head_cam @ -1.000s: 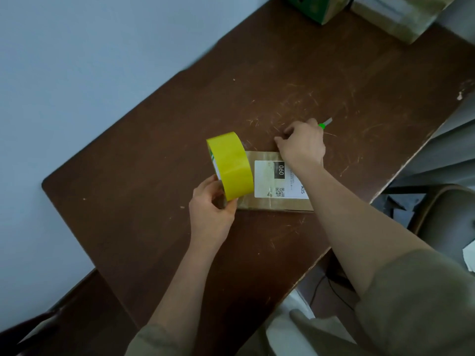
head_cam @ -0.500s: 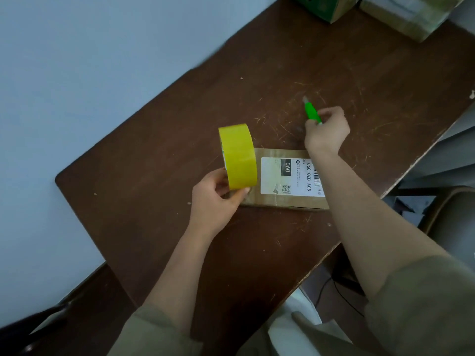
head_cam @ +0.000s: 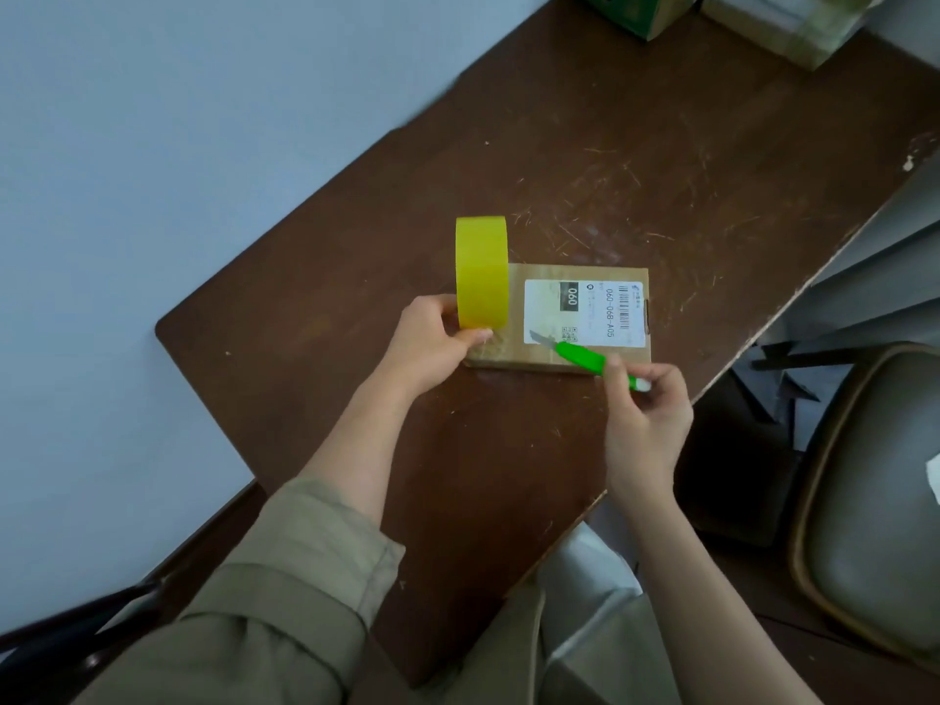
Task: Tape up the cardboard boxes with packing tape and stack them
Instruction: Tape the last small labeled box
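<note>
The yellow tape roll point(head_cam: 482, 272) stands on edge at the left end of a flat cardboard box point(head_cam: 585, 356) on the desk point(head_cam: 661, 145), gripped by the left hand point(head_cam: 432, 343). The right hand point(head_cam: 643, 424) pinches a green utility knife point(head_cam: 585, 357), its blade over the box's label point(head_cam: 585, 310).

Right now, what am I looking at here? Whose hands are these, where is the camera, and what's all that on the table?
There is no machine here: these are a person's two bare hands, filmed by a wide-angle camera worn on the head, looking forward and down. On the scratched brown table lies a flat cardboard box with a white shipping label on top. The left hand holds a roll of yellow packing tape upright at the box's left end. The right hand pinches a green utility knife, its blade pointing toward the tape roll. At the table's far end stand more boxes, one green, one taped, cut off by the frame. A chair stands at the right.
</note>
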Demonstrator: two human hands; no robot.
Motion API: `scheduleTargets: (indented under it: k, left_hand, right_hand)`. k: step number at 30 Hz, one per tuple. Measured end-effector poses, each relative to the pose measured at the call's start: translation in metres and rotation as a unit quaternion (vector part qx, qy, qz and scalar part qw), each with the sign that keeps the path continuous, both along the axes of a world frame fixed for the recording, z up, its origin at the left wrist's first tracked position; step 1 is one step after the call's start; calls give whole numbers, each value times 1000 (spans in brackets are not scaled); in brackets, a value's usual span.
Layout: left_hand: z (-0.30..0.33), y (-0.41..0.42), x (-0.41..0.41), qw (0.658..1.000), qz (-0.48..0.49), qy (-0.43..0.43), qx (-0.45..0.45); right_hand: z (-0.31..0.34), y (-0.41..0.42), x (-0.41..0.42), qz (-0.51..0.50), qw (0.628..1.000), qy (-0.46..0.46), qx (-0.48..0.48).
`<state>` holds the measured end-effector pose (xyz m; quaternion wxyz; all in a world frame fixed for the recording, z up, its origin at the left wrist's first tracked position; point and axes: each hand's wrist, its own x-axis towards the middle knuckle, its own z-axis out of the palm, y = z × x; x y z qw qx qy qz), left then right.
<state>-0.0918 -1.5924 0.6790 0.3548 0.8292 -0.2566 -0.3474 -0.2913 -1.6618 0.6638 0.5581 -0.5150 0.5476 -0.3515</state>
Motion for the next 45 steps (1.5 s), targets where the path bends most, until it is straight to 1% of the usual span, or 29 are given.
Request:
scheduleTargets:
  k: [3, 5, 10, 12, 18, 23, 28, 31, 35, 39, 41, 43, 45]
  left_hand:
    - [4, -3, 5, 1000, -21, -15, 14]
    - [6, -5, 7, 999, -37, -28, 22]
    - [5, -8, 2, 998, -35, -41, 18]
    - [3, -10, 1, 999, -27, -38, 15]
    - [1, -15, -1, 1000, -6, -22, 15]
    - [1, -17, -2, 1000, 9, -9, 21]
    - [4, -18, -4, 999, 16, 4, 28]
    - [6, -18, -4, 999, 44, 30, 13]
    - [5, -18, -4, 995, 74, 62, -19]
    - [0, -17, -7, 986, 113, 112, -50]
    - [0, -17, -9, 982, 128, 126, -58]
    - [2, -17, -10, 977, 144, 141, -67]
    - [2, -19, -10, 973, 154, 153, -72]
  right_hand:
    - [-1, 4, 0, 86, 995, 21, -52]
    - [-3, 3, 5, 125, 989, 43, -71]
    - [-11, -1, 14, 154, 981, 66, -94]
    - [-14, -3, 18, 147, 982, 71, -98]
    - [-19, -4, 31, 120, 990, 55, -46]
    - [-17, -1, 35, 121, 988, 74, -59]
    - [-16, 1, 41, 73, 991, 86, -68]
    - [-16, -6, 40, 6, 995, 90, -48]
    - [-18, -15, 30, -18, 997, 75, -12]
    - [-11, -21, 30, -21, 997, 62, -47]
    - [-8, -27, 35, 12, 993, 91, -73]
    - [-11, -35, 40, 74, 980, 161, -92]
    - [-16, -43, 44, 125, 959, 234, -103]
